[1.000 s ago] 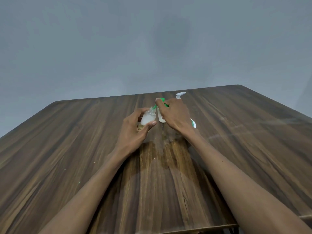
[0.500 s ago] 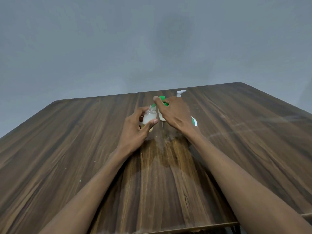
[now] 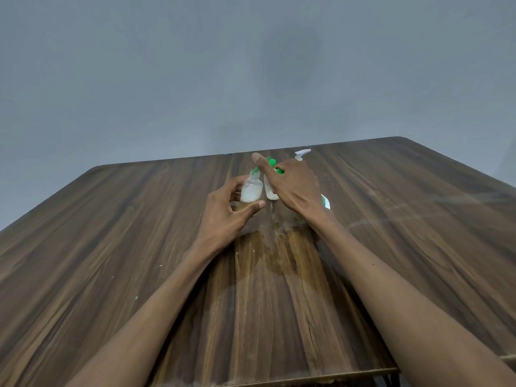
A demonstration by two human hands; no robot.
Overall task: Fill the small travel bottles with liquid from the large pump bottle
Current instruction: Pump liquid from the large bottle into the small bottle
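Two hands meet over the middle of the wooden table. Curled fingers and thumb of the left hand grip a small travel bottle, part full of whitish liquid, as before. Its neck now shows bare, where half a second ago a green piece sat on it. The right hand pinches a green cap, thumb now stretched straighter. A second small bottle stands just beside, and the pump bottle behind the right hand.
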